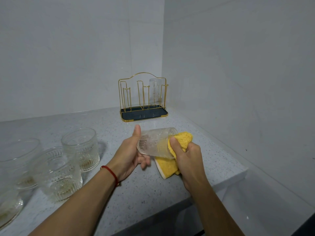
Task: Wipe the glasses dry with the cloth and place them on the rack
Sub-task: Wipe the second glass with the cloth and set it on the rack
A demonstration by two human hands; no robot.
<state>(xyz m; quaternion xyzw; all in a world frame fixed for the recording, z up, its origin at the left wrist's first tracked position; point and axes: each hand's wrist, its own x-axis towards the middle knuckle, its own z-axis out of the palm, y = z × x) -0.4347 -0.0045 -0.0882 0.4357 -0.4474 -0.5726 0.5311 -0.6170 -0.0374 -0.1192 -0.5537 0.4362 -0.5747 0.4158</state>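
Note:
My left hand [130,151] grips a clear ribbed glass [153,143] on its side above the counter, thumb up along its base. My right hand [185,155] is closed on a yellow cloth [180,139], pressed against the glass's open end; part of the cloth hangs below the glass. At the back stands a gold wire rack [142,97] on a dark tray, with one glass [155,91] upside down on a right-hand prong. Several more ribbed glasses wait at the left, the nearest to my hands being a tumbler [81,149].
The speckled grey counter [136,189] ends in a front edge close under my forearms and a corner at the right. White walls meet just behind and to the right of the rack. The rack's left and middle prongs hold nothing.

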